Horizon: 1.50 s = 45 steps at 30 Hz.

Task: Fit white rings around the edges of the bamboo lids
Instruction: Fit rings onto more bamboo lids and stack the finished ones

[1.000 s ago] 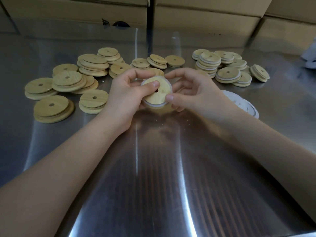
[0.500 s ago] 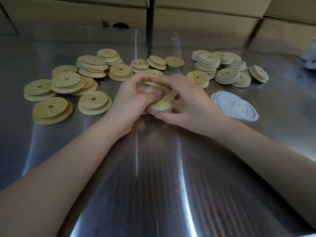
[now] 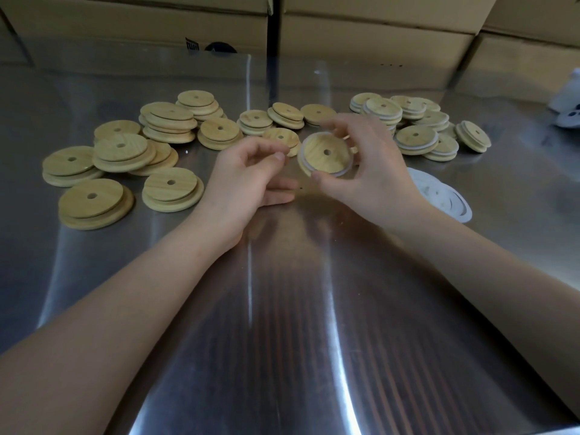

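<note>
A bamboo lid (image 3: 326, 153) with a white ring (image 3: 341, 174) round its edge is held tilted above the steel table (image 3: 282, 309), pinched by the right hand (image 3: 370, 180). The left hand (image 3: 248, 183) is just beside it, fingers loosely curled, nothing gripped. Bare lids (image 3: 94, 197) are noted at left, ringed lids (image 3: 416, 140) at right, and loose rings (image 3: 439, 196) by the right wrist.

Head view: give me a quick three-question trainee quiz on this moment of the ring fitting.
1. True or false: the bamboo lid held up has no hole.
2. The right hand holds it by: A its edge; B its centre hole; C a string.
3. Fill in: the loose white rings lie on the steel table to the ___ of the right hand.
Key: 1 false; 2 A; 3 right.
</note>
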Each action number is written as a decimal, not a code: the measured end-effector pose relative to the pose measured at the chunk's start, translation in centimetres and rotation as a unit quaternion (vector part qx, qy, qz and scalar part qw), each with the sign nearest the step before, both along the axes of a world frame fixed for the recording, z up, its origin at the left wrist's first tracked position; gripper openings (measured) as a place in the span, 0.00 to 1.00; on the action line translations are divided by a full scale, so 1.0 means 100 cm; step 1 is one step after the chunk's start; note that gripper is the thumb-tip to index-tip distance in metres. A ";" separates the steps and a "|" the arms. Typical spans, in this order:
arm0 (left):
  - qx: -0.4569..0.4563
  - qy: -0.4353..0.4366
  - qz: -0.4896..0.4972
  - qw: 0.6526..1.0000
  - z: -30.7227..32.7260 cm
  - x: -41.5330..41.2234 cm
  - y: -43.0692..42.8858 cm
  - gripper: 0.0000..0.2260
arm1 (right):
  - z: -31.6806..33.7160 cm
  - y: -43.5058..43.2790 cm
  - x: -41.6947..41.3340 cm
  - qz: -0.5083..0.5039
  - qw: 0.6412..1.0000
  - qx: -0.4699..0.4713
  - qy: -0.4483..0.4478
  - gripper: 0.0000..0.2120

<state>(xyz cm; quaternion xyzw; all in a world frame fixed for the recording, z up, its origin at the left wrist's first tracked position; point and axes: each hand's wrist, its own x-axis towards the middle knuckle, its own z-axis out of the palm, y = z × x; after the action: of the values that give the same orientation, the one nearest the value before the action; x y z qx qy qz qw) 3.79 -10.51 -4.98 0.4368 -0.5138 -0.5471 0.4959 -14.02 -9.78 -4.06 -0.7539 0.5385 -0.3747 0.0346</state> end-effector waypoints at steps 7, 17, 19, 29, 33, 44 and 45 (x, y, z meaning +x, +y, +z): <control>-0.015 -0.047 -0.012 0.999 0.002 -0.001 0.004 0.08 | -0.008 -0.021 -0.025 -0.104 0.992 0.000 0.073 0.23; -0.027 -0.079 -0.025 0.996 0.001 0.000 0.004 0.08 | -0.012 -0.035 -0.040 -0.139 0.981 0.017 0.136 0.16; -0.029 -0.080 -0.027 0.996 0.001 0.000 0.003 0.08 | -0.012 -0.036 -0.040 -0.134 0.980 0.022 0.147 0.15; -0.033 -0.081 -0.028 0.996 -0.001 0.000 0.003 0.09 | -0.009 -0.035 -0.038 -0.137 0.973 0.051 0.176 0.17; -0.035 -0.083 -0.025 0.996 0.000 0.000 0.003 0.09 | -0.008 -0.033 -0.038 -0.172 0.967 0.062 0.178 0.16; -0.042 -0.085 -0.018 0.995 0.002 -0.001 0.006 0.09 | -0.009 -0.038 -0.043 -0.277 0.929 0.054 0.241 0.15; -0.042 -0.085 -0.017 0.995 0.002 -0.001 0.006 0.09 | -0.009 -0.039 -0.045 -0.281 0.925 0.056 0.249 0.15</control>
<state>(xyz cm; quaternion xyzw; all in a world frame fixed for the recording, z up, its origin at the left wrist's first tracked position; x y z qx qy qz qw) 3.65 -9.86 -4.76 0.4519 -0.5838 -0.4941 0.4592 -18.48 -13.64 -4.96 -0.6374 0.7398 -0.1383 -0.1656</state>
